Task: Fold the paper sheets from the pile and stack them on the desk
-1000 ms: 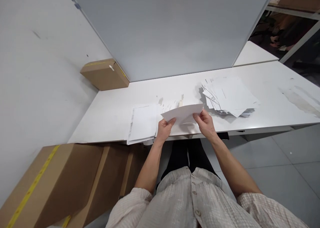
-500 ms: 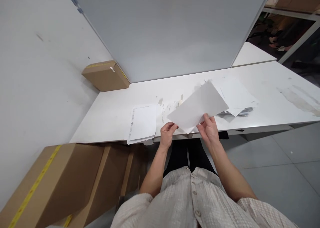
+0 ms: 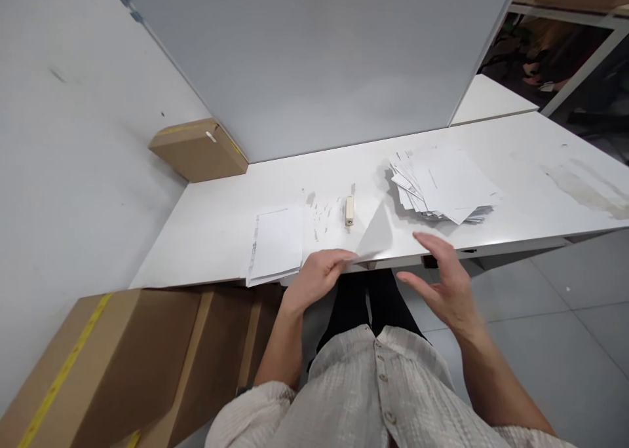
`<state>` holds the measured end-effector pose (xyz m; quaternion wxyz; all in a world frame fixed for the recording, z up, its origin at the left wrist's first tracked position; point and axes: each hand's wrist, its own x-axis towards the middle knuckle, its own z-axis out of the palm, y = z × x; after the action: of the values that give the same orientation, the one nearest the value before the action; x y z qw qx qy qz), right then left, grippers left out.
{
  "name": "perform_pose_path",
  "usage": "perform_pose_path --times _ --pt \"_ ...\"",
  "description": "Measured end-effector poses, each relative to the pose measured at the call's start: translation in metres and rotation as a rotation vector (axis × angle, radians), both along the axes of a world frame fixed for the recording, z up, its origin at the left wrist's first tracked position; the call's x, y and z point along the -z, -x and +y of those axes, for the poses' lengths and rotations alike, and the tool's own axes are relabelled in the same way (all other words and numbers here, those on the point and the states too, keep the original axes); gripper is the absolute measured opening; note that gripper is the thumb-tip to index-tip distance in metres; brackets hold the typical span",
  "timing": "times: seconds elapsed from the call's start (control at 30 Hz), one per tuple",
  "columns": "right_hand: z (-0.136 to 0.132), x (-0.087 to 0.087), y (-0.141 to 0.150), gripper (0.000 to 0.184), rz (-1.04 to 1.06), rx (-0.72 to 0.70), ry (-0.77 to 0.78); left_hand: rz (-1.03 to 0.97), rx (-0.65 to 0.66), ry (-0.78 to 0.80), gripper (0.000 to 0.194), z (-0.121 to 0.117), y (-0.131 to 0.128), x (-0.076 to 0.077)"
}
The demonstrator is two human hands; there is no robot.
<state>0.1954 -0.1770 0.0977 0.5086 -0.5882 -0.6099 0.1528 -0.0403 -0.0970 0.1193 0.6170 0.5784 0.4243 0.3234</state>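
Note:
My left hand (image 3: 322, 274) is closed on a sheet of paper (image 3: 377, 233), pinching it between thumb and fingers near the table's front edge. The sheet is tilted and seen partly edge-on, so it looks like a narrow triangle. To its right my right hand (image 3: 442, 281) is open, thumb and fingers spread, apart from the sheet. Behind the sheet lies a small cream block-like object (image 3: 349, 210), perhaps a stapler. A fairly neat paper stack (image 3: 278, 242) lies left of my left hand. Beyond my right hand sits a messy paper pile (image 3: 452, 183) with its sheets fanned out.
The white table (image 3: 221, 222) stands against a large whiteboard (image 3: 334, 68). A cardboard box (image 3: 199, 150) rests in the back left corner. Larger cardboard boxes (image 3: 113, 363) stand at the lower left, below the tabletop. Grey floor (image 3: 550, 330) shows at the right.
My right hand has let go of the sheet and moved right, opening. The sheet has turned from broad side to nearly edge-on in my left hand, uncovering the cream object and more of the pile.

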Motion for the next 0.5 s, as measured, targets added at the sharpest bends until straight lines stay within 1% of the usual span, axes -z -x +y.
perform_pose_path --times 0.03,0.07,0.1,0.17,0.2,0.23,0.3,0.37,0.4,0.43,0.5 --pt "0.001 -0.010 -0.005 0.060 -0.091 -0.053 -0.045 -0.028 0.050 0.059 0.021 -0.005 0.000 -0.009" --pt "0.003 -0.016 -0.009 0.063 -0.163 -0.135 -0.041 -0.051 0.088 0.111 0.025 -0.009 0.000 -0.016" --pt "0.005 -0.019 -0.011 0.056 -0.215 -0.220 -0.017 -0.069 0.110 0.149 0.027 -0.013 -0.001 -0.022" --pt "0.007 -0.014 -0.011 0.030 -0.242 -0.341 0.054 -0.073 0.115 0.157 0.028 -0.018 -0.001 -0.028" --pt "0.007 -0.008 -0.009 0.021 -0.211 -0.363 0.092 -0.057 0.096 0.119 0.027 -0.020 -0.001 -0.028" --pt "0.007 -0.001 -0.006 0.018 -0.156 -0.356 0.132 -0.028 0.065 0.056 0.025 -0.020 0.000 -0.026" --pt "0.006 0.013 0.001 0.017 0.002 -0.283 0.233 0.045 -0.025 -0.093 0.020 -0.016 0.001 -0.015" --pt "0.006 0.026 0.006 0.020 0.173 -0.188 0.348 0.088 -0.136 -0.173 0.012 -0.008 0.001 0.001" --pt "0.007 0.031 0.009 0.022 0.257 -0.150 0.413 0.081 -0.187 -0.165 0.008 -0.003 0.000 0.011" --pt "0.008 0.035 0.010 0.025 0.341 -0.126 0.478 0.055 -0.236 -0.129 0.010 0.002 -0.001 0.022" --pt "0.011 0.043 0.013 0.030 0.492 -0.127 0.586 -0.019 -0.283 -0.059 0.018 0.013 -0.005 0.042"
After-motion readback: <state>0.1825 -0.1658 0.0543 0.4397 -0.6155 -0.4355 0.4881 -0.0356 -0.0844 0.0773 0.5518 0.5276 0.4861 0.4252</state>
